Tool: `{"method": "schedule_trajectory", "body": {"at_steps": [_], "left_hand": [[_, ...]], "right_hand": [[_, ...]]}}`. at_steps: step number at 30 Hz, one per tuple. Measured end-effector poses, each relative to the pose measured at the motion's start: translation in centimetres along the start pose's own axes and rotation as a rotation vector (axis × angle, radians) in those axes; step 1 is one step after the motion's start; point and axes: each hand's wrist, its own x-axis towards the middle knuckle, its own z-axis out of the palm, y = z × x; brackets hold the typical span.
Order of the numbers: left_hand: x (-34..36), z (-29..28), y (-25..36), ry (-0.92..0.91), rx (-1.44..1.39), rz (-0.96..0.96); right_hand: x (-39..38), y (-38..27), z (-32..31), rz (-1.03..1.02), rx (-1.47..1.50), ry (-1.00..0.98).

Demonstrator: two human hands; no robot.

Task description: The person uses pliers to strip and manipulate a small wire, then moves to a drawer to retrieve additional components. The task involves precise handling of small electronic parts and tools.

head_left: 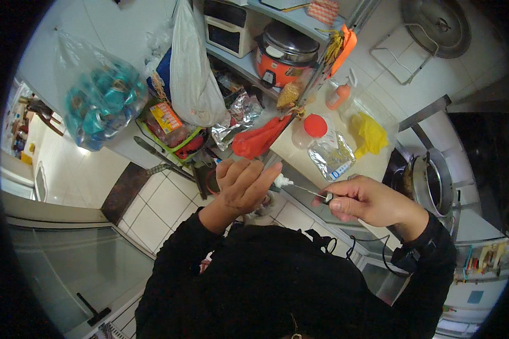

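Observation:
My left hand (244, 186) is closed around a small tube (275, 184) with a white nozzle pointing right. My right hand (367, 203) pinches a small dark-and-light piece (328, 197) with a thin metal pin reaching left toward the nozzle; whether the tip touches it is unclear. Behind them, on the cream counter (288, 148), are a red-lidded clear jar (308, 135), a silver foil pack (331, 153), a yellow bag (370, 135) and an orange pump bottle (338, 96).
Shelves at the back hold an orange rice cooker (283, 56) and white appliance (225, 28). Bags (99, 104) hang at left, with a basket (172, 130) beside them. A pan (432, 183) sits on the stove at right. A glass-panelled door (62, 260) stands lower left.

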Motion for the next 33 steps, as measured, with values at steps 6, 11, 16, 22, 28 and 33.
{"method": "schedule_trajectory", "body": {"at_steps": [6,11,16,22,28,33], "left_hand": [[-0.3,1.7,-0.5,0.043,0.038,-0.017],[-1.8,3.5,0.2,-0.127,-0.213,-0.321],[-4.5,7.4,1.2,-0.334,-1.021,-1.184],[-7.6,12.9,2.4,-0.602,-1.378,-1.450],[-9.3,19.5,7.3,-0.817,-1.396,-1.558],[-11.8,26.1,10.3,-0.878,-1.356,-1.487]], "right_hand": [[0.9,2.4,0.9,0.000,0.454,-0.027],[0.9,4.2,0.1,-0.065,0.571,0.143],[0.3,7.2,-0.1,-0.158,-0.056,0.542],[-2.7,12.6,-1.4,-0.175,-0.491,0.912],[-8.7,19.1,-1.6,0.020,-0.335,1.058],[-10.4,26.0,-0.4,0.020,-0.203,1.100]]}}
